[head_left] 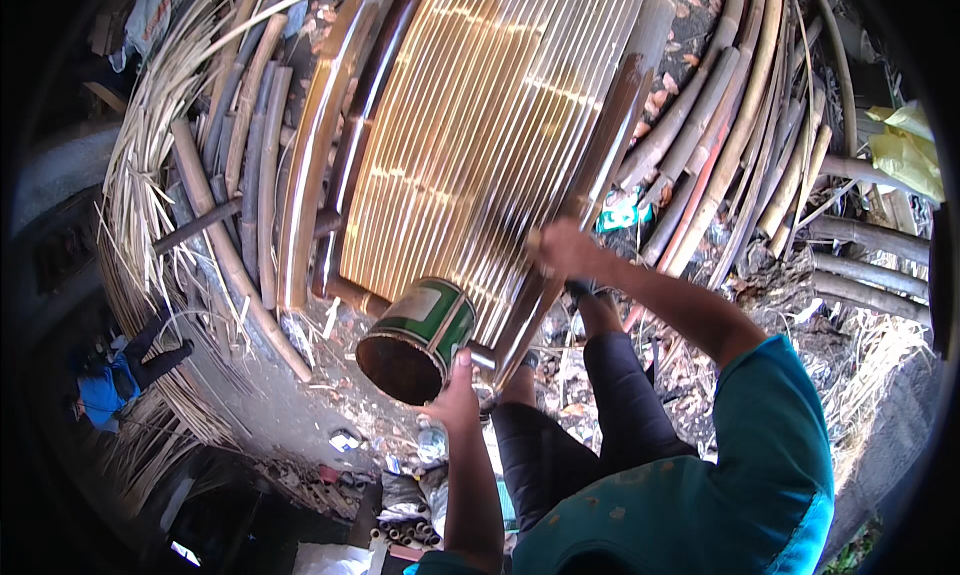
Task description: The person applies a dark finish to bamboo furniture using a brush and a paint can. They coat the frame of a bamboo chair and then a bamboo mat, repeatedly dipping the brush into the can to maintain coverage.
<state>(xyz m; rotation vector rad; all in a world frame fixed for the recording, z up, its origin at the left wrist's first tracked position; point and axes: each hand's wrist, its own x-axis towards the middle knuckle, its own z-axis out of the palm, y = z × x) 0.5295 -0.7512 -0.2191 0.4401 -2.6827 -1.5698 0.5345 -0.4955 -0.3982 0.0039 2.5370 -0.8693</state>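
Note:
A long panel of narrow bamboo slats point(480, 125) stretches away in front of me, glossy and golden brown, between thick dark poles. My left hand point(455, 400) is closed on the side of a green tin can point(447, 315), thumb up along its wall. The can's open mouth faces me and its inside looks brown. Over the panel's right edge, beside the dark right pole point(605, 140), my right hand point(565, 250) is closed round what looks like a brush point(508, 225). Motion blurs its dark end, which is over the slats.
Loose bamboo poles point(700, 125) lie to the right, and more poles point(262, 175) with thin split strips point(150, 165) to the left. Leaves and scraps litter the ground. A yellow plastic sheet point(908, 155) is at the far right. At the left edge another person point(110, 385) wears blue.

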